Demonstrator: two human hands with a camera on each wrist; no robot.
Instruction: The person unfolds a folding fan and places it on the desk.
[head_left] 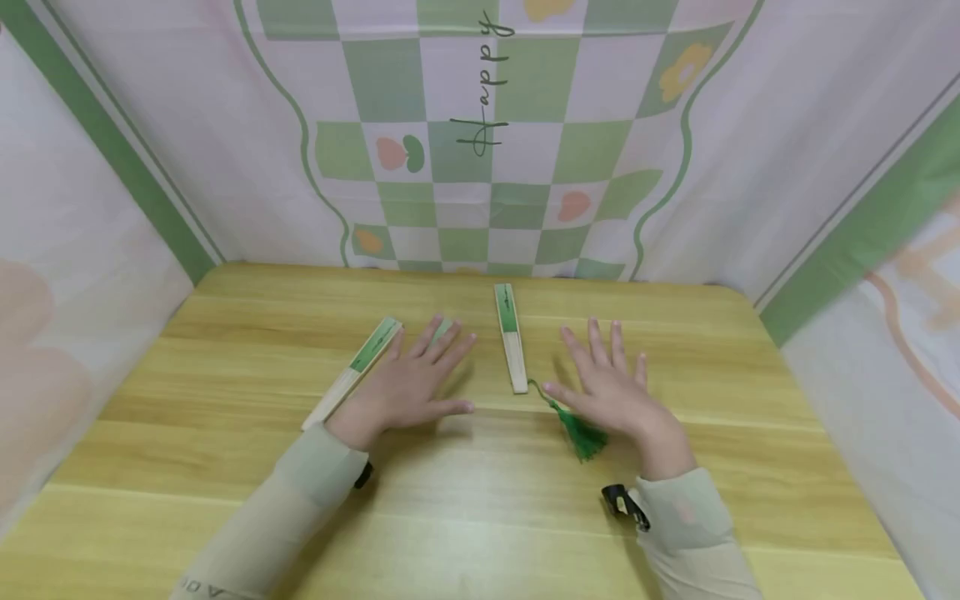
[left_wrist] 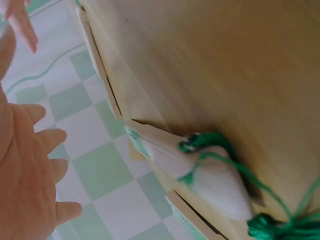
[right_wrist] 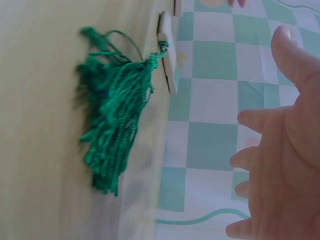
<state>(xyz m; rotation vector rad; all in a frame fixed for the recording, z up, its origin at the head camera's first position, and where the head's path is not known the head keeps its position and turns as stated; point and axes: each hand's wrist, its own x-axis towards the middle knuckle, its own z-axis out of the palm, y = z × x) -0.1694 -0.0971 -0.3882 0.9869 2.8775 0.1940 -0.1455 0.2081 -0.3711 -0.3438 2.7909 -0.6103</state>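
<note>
Head view, lower right of centre: a green tassel (head_left: 581, 435) lay by the right hand (head_left: 618, 400), whose spread fingers gripped nothing. Left of centre, the left hand (head_left: 405, 387), equally spread and holding nothing, partly hid one folded fan (left_wrist: 155, 142). Another fan (head_left: 375, 346) lay leftward, a third fan (head_left: 511, 333) at centre. Checkered cloth (head_left: 461, 196) hung at top.

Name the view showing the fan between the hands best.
The head view: the fan shows its whole length, uncovered. The left wrist view gives only its thin edge; the right wrist view, a foreshortened strip near the green tassel.
</note>
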